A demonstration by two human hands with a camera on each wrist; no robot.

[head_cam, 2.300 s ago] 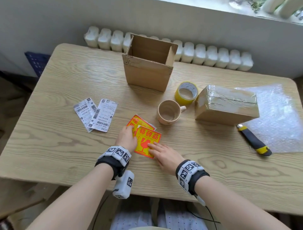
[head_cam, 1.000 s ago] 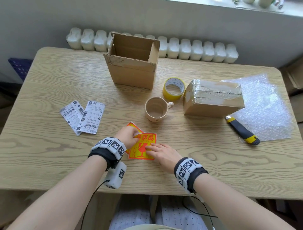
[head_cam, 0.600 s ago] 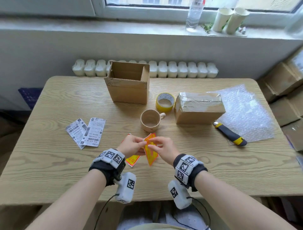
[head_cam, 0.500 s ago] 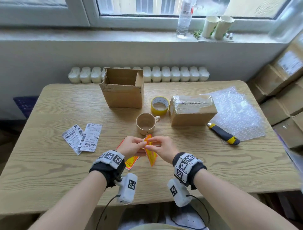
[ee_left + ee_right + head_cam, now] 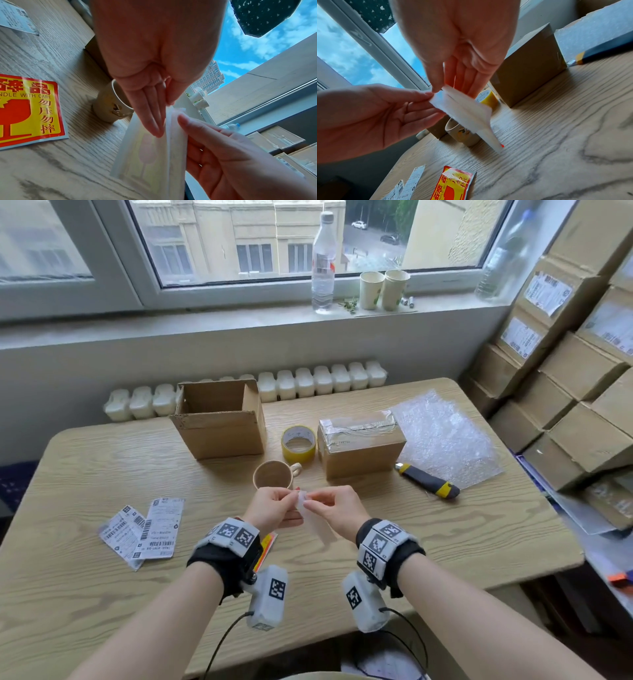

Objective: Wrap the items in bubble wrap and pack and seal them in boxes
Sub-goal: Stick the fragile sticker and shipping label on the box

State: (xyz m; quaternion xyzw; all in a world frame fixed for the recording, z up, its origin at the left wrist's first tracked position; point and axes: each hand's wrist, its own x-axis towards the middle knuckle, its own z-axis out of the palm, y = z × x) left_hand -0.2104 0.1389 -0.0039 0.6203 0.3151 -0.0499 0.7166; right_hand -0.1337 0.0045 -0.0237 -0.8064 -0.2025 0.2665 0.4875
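Above the table's front middle, both hands hold one red and yellow fragile sticker (image 5: pixel 303 504) upright, its white backing (image 5: pixel 149 155) toward me. My left hand (image 5: pixel 293 501) pinches its top corner between thumb and straight fingers (image 5: pixel 150 115). My right hand (image 5: pixel 309 505) pinches the same corner, where the layers (image 5: pixel 467 112) spread apart. A second fragile sticker (image 5: pixel 29 108) lies flat on the table under my left wrist. Behind the hands stand the beige mug (image 5: pixel 274 475), the open cardboard box (image 5: pixel 219 426), the taped-shut box (image 5: pixel 359 446) and the bubble wrap (image 5: pixel 445 436).
A yellow tape roll (image 5: pixel 298 443) sits between the two boxes. A utility knife (image 5: pixel 426 482) lies by the bubble wrap. Shipping labels (image 5: pixel 144 530) lie at front left. Stacked cartons (image 5: pixel 565 371) rise right of the table (image 5: pixel 445 542). A bottle (image 5: pixel 322 265) stands on the windowsill.
Both hands have lifted the top sticker off the table and turned it on edge, white backing toward me. The other sticker stayed on the table. My view has tilted up.
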